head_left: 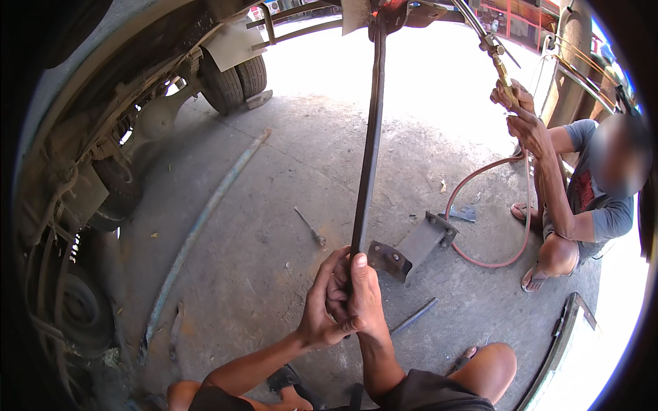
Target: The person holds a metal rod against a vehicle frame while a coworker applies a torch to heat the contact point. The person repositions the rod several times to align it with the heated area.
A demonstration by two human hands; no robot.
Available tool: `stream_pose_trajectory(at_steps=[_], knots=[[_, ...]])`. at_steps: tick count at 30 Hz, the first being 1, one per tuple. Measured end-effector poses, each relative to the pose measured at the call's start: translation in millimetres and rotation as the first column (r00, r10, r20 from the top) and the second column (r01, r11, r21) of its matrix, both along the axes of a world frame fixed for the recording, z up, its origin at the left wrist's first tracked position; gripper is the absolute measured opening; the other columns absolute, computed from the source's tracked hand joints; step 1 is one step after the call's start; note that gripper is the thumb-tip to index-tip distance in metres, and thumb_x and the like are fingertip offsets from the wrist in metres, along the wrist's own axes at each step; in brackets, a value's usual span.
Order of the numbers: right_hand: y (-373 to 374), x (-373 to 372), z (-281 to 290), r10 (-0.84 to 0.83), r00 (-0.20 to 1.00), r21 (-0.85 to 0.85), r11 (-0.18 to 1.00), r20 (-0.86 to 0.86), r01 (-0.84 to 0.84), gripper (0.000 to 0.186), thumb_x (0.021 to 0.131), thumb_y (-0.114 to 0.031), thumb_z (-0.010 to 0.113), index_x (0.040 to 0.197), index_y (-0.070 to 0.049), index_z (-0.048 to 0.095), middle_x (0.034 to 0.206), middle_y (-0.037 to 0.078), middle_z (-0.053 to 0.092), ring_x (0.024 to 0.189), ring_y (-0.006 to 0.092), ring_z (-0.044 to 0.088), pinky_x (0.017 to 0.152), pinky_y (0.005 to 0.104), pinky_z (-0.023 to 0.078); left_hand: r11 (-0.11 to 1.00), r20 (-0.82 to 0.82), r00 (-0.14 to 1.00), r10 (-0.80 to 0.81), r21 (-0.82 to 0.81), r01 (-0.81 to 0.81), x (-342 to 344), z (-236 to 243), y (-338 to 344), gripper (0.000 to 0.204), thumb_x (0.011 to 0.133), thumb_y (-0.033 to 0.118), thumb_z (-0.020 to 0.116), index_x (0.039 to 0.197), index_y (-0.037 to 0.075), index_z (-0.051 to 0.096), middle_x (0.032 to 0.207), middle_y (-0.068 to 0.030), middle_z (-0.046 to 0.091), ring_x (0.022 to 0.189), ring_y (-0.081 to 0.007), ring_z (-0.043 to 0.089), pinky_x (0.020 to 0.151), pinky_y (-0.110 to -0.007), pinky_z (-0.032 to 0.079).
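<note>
A long dark metal bar runs up from my hands to a metal bracket at the top of the head view. Part of that bracket glows red beside the bar's far end. My left hand is closed round the bar's near end from the left. My right hand grips the same end from the right, its thumb lying along the bar. The two hands touch, and their fingers partly hide each other. At the upper right, a co-worker's hands hold a brass gas torch pointed up toward the bracket.
Left of me, a truck underside with wheels overhangs the concrete floor. A long rusty pipe lies there. Near my right are a steel bracket piece, a short rod and a red hose. The co-worker squats beyond.
</note>
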State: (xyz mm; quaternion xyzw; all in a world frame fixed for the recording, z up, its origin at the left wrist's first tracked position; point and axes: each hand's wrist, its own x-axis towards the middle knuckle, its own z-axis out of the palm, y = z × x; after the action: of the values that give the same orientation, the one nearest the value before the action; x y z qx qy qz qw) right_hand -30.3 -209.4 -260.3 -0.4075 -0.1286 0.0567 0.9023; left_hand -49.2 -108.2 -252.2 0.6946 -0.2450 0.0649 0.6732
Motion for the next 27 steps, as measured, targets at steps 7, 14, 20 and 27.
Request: stream_pose_trajectory(at_steps=[7,14,20,27], knots=[[-45.3,-1.2,-5.0,-0.079,0.996,-0.176,0.981,0.035,0.084,0.044,0.106,-0.04,0.046,0.081,-0.004,0.054,0.067,-0.002,0.051,0.061,0.0067,0.047,0.054,0.0253,0.039,0.935,-0.149,0.948,0.28,-0.179,-0.305,3.4,10.0,-75.6,0.058,0.092,0.039,0.068,0.124,-0.007,0.055,0.108,-0.0162,0.065,0.104,-0.0239,0.062,0.094,-0.039,0.047],[-77.6,0.0,-0.5,-0.207,0.974,-0.4,0.887,0.097,0.228,0.04,0.099,-0.032,0.062,0.072,-0.004,0.053,0.066,0.002,0.055,0.056,0.0122,0.048,0.05,0.0299,0.037,0.909,-0.095,0.948,0.303,-0.269,-0.317,6.3,-12.0,-111.5,0.054,0.087,0.026,0.07,0.125,-0.007,0.053,0.109,-0.0184,0.064,0.101,-0.0247,0.061,0.092,-0.038,0.048],[-91.8,9.5,-22.4,-0.084,0.977,-0.458,0.873,0.196,0.167,0.026,0.099,-0.028,0.058,0.099,-0.003,0.053,0.086,0.009,0.054,0.084,0.0235,0.051,0.072,0.0366,0.04,0.869,-0.169,0.935,0.311,-0.348,-0.352,5.7,-20.9,-126.4,0.057,0.087,0.024,0.072,0.128,-0.009,0.051,0.111,-0.0212,0.063,0.102,-0.0255,0.063,0.09,-0.04,0.05],[-121.2,15.7,-3.5,-0.054,0.97,-0.442,0.884,0.236,0.156,0.033,0.097,-0.034,0.065,0.084,-0.006,0.052,0.074,-0.002,0.047,0.066,0.0094,0.04,0.056,0.0269,0.032,0.844,-0.116,0.939,0.323,-0.414,-0.342,8.3,-29.5,-148.3,0.058,0.088,0.026,0.072,0.129,-0.009,0.051,0.112,-0.0207,0.063,0.101,-0.0256,0.063,0.09,-0.039,0.05]])
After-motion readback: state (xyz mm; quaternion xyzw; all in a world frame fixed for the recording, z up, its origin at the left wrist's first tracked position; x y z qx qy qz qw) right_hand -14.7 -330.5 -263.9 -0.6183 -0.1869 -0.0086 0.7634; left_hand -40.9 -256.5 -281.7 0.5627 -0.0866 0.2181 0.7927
